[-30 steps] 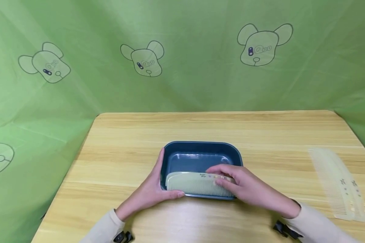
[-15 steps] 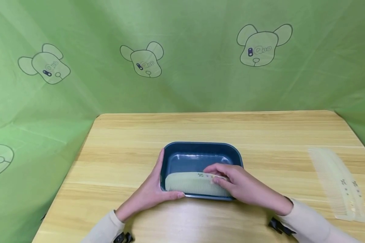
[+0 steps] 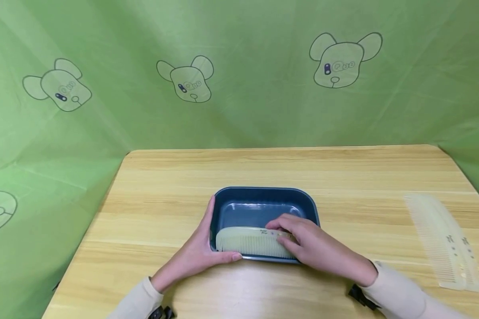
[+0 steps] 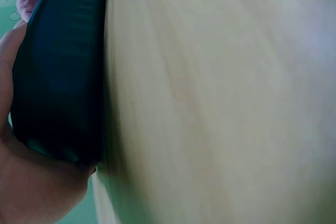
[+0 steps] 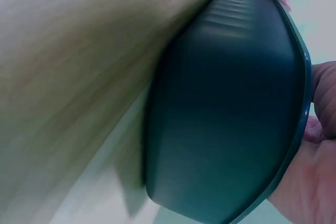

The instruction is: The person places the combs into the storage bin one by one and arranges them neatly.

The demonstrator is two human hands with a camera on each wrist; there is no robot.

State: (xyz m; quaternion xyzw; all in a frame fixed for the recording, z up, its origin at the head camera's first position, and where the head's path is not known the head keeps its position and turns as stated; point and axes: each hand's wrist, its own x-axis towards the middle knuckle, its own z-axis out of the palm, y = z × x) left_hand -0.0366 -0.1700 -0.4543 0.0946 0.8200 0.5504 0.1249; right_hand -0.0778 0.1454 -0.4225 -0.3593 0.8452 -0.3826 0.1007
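In the head view a dark blue rectangular plastic box [image 3: 259, 192] stands at the middle of the table. My left hand [image 3: 195, 246] grips its near left corner, the thumb along the front rim and the fingers along the left side. A pale, translucent comb [image 3: 247, 239] lies lengthwise at the front inside the box, teeth toward me. Its right end is pinched by my right hand [image 3: 309, 241], which reaches in over the rim and hides that end. From the wrists, only the box's outer walls [image 4: 63, 66] [image 5: 226, 93] show, and the comb is hidden.
Two more pale combs [image 3: 432, 239] [image 3: 460, 248] lie partly overlapping at the right of the wooden table [image 3: 175, 177]. A green cloth [image 3: 259, 115] with bear-head drawings hangs behind the table and down its sides.
My right hand has shifted slightly left with the comb, which slid a little toward the box's left end. My left hand and the box have stayed in place.
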